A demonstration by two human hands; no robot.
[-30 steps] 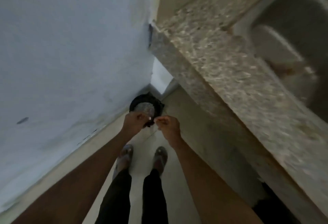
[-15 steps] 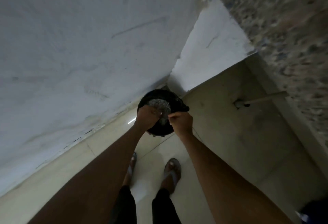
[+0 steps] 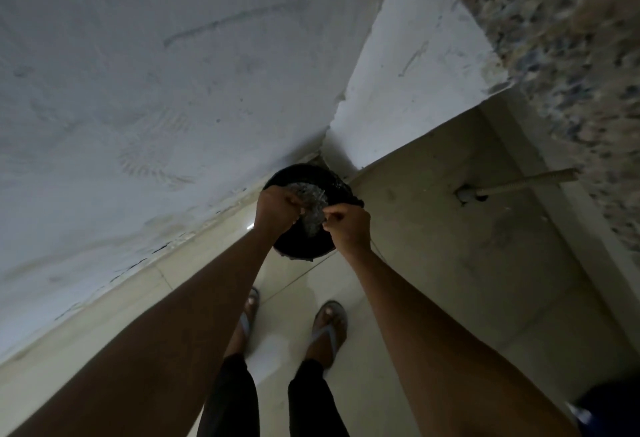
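Nearest to me in the head view are two dark trouser legs and a pair of sandals point(image 3: 328, 327) planted on the pale tiled floor point(image 3: 450, 280). Both bare forearms stretch forward and down from the lower corners and meet over a container.

The left hand point(image 3: 277, 209) has its fingers curled in tightly, clutching the left side of a crumpled grey wad point(image 3: 311, 218) that glints like foil or thin plastic; I cannot tell which. The right hand point(image 3: 348, 228) is bunched too, its thumb and fingertips point(image 3: 329, 220) pinching the wad's right edge. The two hands sit just beside each other with the wad between them, knuckles almost touching.

The wad hangs right over the mouth of a round black bin point(image 3: 299, 251), which stands on the floor in the corner. The bin looks lined with a black bag, knotted or bunched at its right rim. Its inside is dark, and I cannot make out any contents apart from the grey wad above it, nor whether the wad touches the rim.

Beyond the bin rises a rough white wall point(image 3: 156, 90) on the left. To the right, a pale ribbed pipe point(image 3: 519, 184) runs from a hole low down toward a blurred speckled stone counter point(image 3: 571, 55).
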